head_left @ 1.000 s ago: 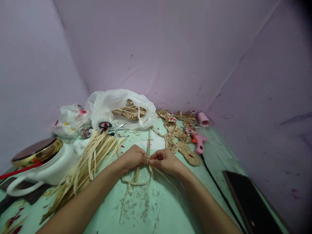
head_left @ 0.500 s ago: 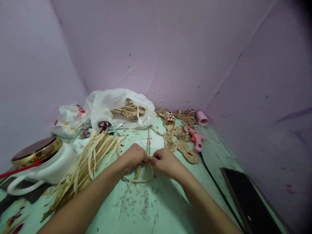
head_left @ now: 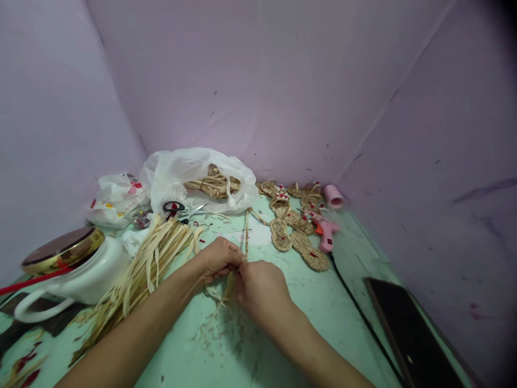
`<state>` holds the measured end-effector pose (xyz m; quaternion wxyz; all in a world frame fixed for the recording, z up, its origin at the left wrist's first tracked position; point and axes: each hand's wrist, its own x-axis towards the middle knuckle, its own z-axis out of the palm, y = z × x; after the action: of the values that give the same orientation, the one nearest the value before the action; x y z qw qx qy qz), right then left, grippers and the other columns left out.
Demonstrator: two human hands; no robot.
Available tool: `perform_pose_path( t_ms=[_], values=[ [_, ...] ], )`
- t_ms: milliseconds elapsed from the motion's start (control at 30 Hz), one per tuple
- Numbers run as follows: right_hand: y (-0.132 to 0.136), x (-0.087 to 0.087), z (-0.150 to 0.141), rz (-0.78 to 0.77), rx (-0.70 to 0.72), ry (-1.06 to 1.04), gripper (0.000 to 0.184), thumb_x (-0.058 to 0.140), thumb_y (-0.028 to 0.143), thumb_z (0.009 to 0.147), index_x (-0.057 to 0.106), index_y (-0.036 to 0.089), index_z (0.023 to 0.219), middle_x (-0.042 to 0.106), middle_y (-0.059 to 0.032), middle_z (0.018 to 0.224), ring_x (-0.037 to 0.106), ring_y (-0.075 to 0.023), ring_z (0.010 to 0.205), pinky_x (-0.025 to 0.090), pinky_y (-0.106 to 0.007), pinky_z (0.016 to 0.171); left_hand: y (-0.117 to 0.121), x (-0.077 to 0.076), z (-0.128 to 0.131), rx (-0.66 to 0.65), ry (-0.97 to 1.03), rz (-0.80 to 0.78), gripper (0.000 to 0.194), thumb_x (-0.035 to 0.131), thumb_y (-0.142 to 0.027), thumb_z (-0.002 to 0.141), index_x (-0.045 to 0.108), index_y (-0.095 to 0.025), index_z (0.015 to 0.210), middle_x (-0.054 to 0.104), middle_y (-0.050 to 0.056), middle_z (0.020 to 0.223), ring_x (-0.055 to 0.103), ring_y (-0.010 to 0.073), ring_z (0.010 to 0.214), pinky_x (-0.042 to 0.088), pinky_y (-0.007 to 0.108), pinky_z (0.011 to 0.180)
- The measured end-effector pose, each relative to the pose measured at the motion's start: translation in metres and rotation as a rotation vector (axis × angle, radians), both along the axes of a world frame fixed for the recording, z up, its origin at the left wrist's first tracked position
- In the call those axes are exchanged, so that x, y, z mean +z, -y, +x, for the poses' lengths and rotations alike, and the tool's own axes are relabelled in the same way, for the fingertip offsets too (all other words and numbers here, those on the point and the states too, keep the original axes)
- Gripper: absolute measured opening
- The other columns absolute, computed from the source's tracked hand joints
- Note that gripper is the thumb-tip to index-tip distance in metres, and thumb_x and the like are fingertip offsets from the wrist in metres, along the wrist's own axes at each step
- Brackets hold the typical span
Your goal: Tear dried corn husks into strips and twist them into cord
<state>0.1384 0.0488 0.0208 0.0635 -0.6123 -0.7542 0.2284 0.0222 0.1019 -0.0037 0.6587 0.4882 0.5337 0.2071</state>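
Observation:
A thin braid of dried fibre runs down from the far part of the table to my fingers. My left hand is closed on its near end, the fingertips pinched. Close against it, my right hand is closed too, knuckles up, on the fibre strands at that end; its fingertips are hidden. Loose strands hang below the two hands onto the green table. Left of my left hand lies a bundle of pale dried fibre strips.
Behind are a white plastic bag with more fibre and scissors. Coiled braid pieces with red beads, a pink glue gun, its black cord and a phone-like dark slab lie right. A white teapot-like vessel stands left.
My right hand has turned over and moved left and toward me, against my left hand. The strand loop below is now mostly covered. My left hand has stayed nearly in place.

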Motion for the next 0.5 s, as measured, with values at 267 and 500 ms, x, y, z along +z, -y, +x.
perform_pose_path(
  t_ms=[267, 500],
  values=[
    [-0.033, 0.000, 0.041, 0.050, -0.353, -0.478, 0.022, 0.050, 0.033, 0.074, 0.060, 0.014, 0.068, 0.060, -0.0050, 0.062, 0.051, -0.0128, 0.057, 0.033, -0.024, 0.052, -0.005, -0.003, -0.011, -0.078, 0.076, -0.026, 0.011, 0.059, -0.021, 0.052, 0.051, -0.013, 0.052, 0.033, -0.009, 0.035, 0.017, 0.0007, 0.025, 0.005, 0.019, 0.029],
    [-0.024, -0.015, 0.016, -0.553, -0.433, -1.094, 0.035, 0.055, 0.010, 0.066, 0.045, 0.013, 0.099, 0.049, 0.0058, 0.056, 0.045, -0.0066, 0.042, 0.034, -0.020, 0.047, -0.004, -0.006, -0.010, -0.054, 0.104, -0.018, 0.012, 0.061, -0.020, 0.051, 0.051, -0.014, 0.055, 0.033, -0.010, 0.033, 0.017, 0.0007, 0.026, 0.005, 0.019, 0.030]
  ],
)
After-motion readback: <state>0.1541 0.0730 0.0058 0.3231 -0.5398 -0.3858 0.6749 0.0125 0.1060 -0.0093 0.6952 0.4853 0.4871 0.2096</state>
